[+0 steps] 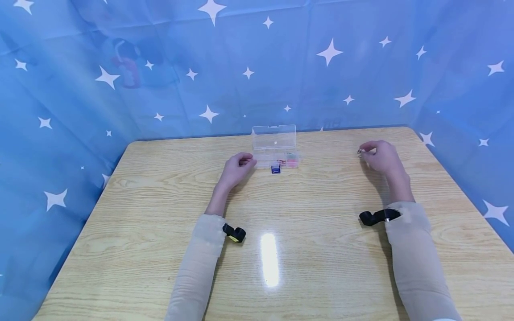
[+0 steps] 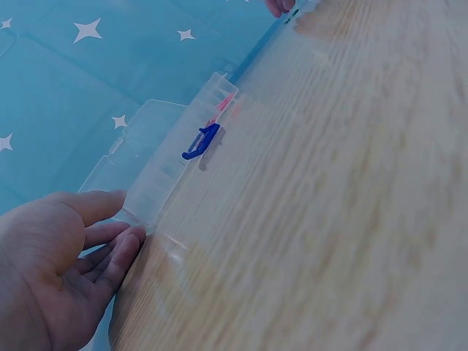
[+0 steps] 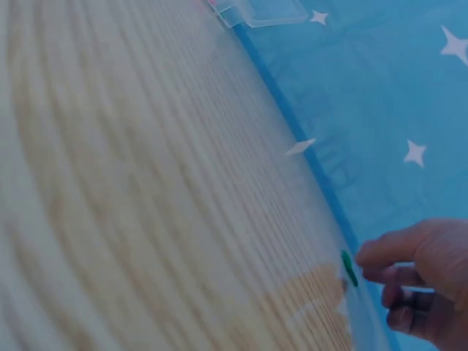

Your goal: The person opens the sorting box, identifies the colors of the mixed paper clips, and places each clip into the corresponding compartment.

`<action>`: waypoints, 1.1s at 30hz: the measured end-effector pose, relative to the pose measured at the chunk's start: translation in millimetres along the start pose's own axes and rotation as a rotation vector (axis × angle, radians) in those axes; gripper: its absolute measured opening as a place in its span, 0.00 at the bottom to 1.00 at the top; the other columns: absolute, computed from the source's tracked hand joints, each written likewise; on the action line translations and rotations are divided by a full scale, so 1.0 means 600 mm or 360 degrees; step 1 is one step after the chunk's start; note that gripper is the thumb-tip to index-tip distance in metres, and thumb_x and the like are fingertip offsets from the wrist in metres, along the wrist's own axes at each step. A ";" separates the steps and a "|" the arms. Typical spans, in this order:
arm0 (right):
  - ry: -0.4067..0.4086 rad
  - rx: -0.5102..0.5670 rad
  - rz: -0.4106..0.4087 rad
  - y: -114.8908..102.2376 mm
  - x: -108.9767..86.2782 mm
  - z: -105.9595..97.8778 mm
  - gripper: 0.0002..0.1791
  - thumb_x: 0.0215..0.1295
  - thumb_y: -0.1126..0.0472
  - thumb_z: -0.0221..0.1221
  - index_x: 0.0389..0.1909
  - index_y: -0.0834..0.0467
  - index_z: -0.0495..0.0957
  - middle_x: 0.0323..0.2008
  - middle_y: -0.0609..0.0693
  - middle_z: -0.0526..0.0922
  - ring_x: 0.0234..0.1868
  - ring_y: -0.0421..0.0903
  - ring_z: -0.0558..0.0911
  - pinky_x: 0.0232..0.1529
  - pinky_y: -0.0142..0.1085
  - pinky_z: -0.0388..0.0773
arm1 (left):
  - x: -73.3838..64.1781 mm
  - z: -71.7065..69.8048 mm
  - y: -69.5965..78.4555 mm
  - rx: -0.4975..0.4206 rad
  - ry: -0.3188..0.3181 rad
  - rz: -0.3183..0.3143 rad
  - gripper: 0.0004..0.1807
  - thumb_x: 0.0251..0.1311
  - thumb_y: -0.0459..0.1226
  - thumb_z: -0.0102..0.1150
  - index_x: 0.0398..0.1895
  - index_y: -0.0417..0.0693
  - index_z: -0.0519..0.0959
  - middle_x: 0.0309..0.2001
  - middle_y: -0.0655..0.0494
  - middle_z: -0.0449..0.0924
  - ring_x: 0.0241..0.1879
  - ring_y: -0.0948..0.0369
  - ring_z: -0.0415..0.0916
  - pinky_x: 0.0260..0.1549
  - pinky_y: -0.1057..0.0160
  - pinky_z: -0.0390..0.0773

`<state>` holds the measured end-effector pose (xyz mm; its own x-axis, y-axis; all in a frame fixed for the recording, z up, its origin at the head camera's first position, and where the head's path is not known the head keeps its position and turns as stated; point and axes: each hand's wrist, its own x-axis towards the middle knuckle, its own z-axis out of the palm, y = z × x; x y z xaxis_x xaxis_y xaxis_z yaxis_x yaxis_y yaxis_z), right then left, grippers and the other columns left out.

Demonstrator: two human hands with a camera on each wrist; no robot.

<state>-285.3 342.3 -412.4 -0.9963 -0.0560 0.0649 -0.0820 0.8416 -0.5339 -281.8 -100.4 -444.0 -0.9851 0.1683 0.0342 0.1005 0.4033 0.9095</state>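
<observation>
A clear plastic compartment box (image 1: 263, 164) stands at the back of the table, its lid (image 1: 275, 139) raised. Small red and pink pieces (image 1: 292, 163) lie in its right end. Against its front wall is a small blue clip-like frame (image 2: 201, 141). My left hand (image 1: 237, 170) is at the box's left end, fingertips touching the corner with the fingers loosely bent. Out to the right, my right hand (image 1: 381, 157) pinches a small green piece (image 3: 349, 268) between thumb and forefinger, close over the table; its exact kind I cannot tell.
The wooden table (image 1: 313, 249) reaches back to a blue curtain (image 1: 281, 58) with white stars, which also hangs at both sides. A black wrist camera (image 1: 234, 232) is strapped to the left sleeve, another black camera (image 1: 377, 217) to the right.
</observation>
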 end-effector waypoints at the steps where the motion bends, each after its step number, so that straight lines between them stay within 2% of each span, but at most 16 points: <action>1: -0.0007 -0.0001 0.0009 0.001 0.000 0.001 0.18 0.72 0.64 0.55 0.58 0.69 0.77 0.54 0.72 0.77 0.36 0.59 0.80 0.34 0.46 0.75 | 0.000 0.000 0.000 0.0000 0.0000 -0.0002 0.20 0.73 0.41 0.58 0.61 0.37 0.77 0.51 0.46 0.79 0.53 0.53 0.76 0.55 0.57 0.75; 5: -0.0043 0.0009 0.0057 0.005 -0.001 0.002 0.18 0.72 0.65 0.55 0.58 0.70 0.77 0.55 0.72 0.76 0.52 0.67 0.75 0.49 0.58 0.73 | 0.000 -0.001 0.000 0.0001 -0.0005 0.0000 0.20 0.73 0.41 0.58 0.61 0.37 0.77 0.52 0.46 0.79 0.53 0.53 0.76 0.56 0.57 0.75; 7: -0.0057 0.0024 0.0086 0.008 -0.002 0.002 0.18 0.73 0.65 0.54 0.58 0.71 0.76 0.54 0.72 0.76 0.54 0.68 0.75 0.49 0.59 0.74 | 0.000 -0.001 0.000 0.0005 -0.0005 0.0004 0.21 0.73 0.41 0.58 0.61 0.37 0.77 0.52 0.46 0.79 0.53 0.53 0.76 0.56 0.58 0.75; 13: -0.0091 0.0015 0.0144 0.012 -0.005 0.002 0.18 0.76 0.61 0.53 0.57 0.70 0.75 0.51 0.70 0.76 0.47 0.63 0.76 0.42 0.52 0.76 | 0.000 -0.002 0.001 0.0011 -0.0005 0.0010 0.20 0.73 0.41 0.57 0.61 0.38 0.77 0.52 0.45 0.79 0.53 0.53 0.76 0.56 0.57 0.75; 27: -0.0103 -0.0033 0.0147 0.003 -0.005 -0.001 0.16 0.76 0.62 0.53 0.53 0.72 0.77 0.50 0.71 0.77 0.48 0.64 0.76 0.46 0.56 0.74 | 0.003 0.000 -0.001 0.0001 0.0010 0.0018 0.20 0.73 0.41 0.58 0.60 0.37 0.78 0.51 0.46 0.80 0.52 0.53 0.76 0.55 0.58 0.76; 33: -0.0079 -0.0022 0.0074 -0.015 -0.001 -0.002 0.18 0.75 0.60 0.53 0.53 0.72 0.76 0.47 0.70 0.78 0.40 0.59 0.78 0.36 0.46 0.75 | 0.000 -0.001 -0.003 0.0004 0.0004 0.0004 0.20 0.73 0.42 0.58 0.61 0.37 0.77 0.52 0.46 0.79 0.52 0.54 0.76 0.55 0.58 0.76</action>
<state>-284.0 335.2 -406.7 -0.9991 -0.0431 -0.0015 -0.0359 0.8512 -0.5237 -282.2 -101.4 -445.4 -0.9852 0.1671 0.0374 0.1032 0.4050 0.9085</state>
